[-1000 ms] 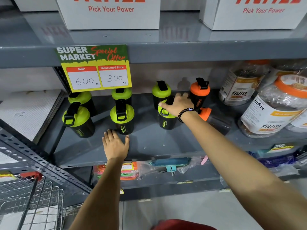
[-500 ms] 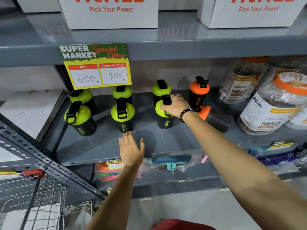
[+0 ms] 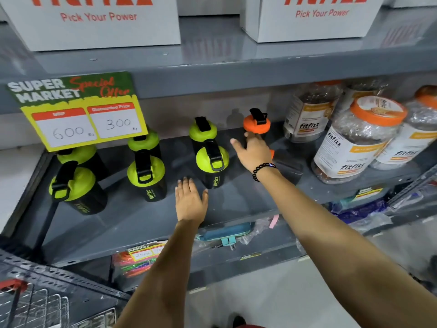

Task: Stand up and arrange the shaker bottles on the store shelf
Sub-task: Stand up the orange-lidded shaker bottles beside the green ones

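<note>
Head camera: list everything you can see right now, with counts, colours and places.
Green-lidded shaker bottles: six, black bodies, upright in pairs on the middle shelf's left half.
Orange-lidded shaker bottle: one, upright at the back, right of the green ones.
Fallen shaker bottle: one, dark body, orange lid mostly hidden, lying behind the right wrist.
Fitfizz jars: at least four, clear with orange lids, shelf's right end.
Price sign: one, green and yellow, hanging from the upper shelf edge.
Fitfizz boxes: two clearly seen, white, top shelf.
Packaged goods: several, mixed colours, lower shelf.
Wire cart: one, bottom left.
Left hand: open, flat on the shelf.
Right hand: open, reaching by the orange-lidded bottles.
</note>
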Demonstrator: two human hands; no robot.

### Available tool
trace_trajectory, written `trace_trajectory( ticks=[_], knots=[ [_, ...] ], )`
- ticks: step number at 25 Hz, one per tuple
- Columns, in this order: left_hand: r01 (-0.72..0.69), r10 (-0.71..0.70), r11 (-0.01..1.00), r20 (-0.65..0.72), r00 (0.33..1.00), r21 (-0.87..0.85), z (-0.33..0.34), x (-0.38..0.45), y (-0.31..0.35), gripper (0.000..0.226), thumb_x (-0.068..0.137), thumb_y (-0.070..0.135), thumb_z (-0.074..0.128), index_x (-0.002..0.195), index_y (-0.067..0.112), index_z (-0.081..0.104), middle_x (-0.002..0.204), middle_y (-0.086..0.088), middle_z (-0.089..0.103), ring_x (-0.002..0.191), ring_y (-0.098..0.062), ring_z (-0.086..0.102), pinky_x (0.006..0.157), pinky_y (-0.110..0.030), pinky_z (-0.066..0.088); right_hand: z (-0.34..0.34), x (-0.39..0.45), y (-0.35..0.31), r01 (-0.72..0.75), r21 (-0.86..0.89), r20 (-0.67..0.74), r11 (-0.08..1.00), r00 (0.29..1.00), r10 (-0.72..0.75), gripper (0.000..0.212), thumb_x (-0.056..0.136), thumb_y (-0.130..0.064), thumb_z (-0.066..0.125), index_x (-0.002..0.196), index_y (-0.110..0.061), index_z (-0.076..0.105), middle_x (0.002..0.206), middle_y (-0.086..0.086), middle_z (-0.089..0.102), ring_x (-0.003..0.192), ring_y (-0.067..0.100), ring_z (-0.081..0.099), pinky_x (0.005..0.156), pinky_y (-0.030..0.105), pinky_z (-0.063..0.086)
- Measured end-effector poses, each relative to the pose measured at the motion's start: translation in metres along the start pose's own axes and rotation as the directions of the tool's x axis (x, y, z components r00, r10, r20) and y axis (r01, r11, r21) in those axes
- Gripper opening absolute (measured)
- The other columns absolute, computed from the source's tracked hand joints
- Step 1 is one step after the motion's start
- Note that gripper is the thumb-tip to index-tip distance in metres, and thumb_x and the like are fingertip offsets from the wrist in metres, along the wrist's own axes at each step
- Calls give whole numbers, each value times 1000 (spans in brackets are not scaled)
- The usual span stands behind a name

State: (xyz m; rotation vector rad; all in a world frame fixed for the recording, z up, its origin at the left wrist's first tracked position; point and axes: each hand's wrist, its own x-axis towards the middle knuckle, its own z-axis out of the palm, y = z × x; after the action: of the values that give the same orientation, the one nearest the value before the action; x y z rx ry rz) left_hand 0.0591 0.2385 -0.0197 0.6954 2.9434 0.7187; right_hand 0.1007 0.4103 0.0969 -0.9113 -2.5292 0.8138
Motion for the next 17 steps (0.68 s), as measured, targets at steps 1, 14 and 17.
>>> trace_trajectory(
  ticks=[1, 14, 17],
  knots=[
    [10, -10, 1000, 8, 1000, 2, 2, 4, 2, 61, 94, 34, 41, 139, -4, 26, 151, -23, 28, 143, -37, 17, 120, -44, 11, -4, 2, 14, -12, -94, -28, 996, 1000, 10, 55, 88, -42, 53, 129, -6, 46, 133, 18, 50, 122, 39, 47, 96, 45, 44],
    [18, -19, 998, 20, 1000, 64, 16, 10, 10, 62, 92, 35, 42, 138, -3, 28, 150, -25, 29, 142, -38, 20, 119, -45, 11, -11, 21, 79, 12, -415, -50, 910, 998, -35, 78, 59, -45, 74, 126, -17, 47, 125, 16, 51, 115, 37, 46, 96, 44, 36],
    [17, -18, 997, 18, 1000, 69, 17, 10, 9, 62, 92, 35, 42, 138, -3, 29, 150, -25, 29, 142, -38, 20, 119, -45, 11, -22, 23, 76, -21, -152, -286, 988, 958, -24, 72, 58, -45, 74, 117, -11, 51, 118, 14, 60, 109, 38, 50, 92, 42, 40]
  ],
)
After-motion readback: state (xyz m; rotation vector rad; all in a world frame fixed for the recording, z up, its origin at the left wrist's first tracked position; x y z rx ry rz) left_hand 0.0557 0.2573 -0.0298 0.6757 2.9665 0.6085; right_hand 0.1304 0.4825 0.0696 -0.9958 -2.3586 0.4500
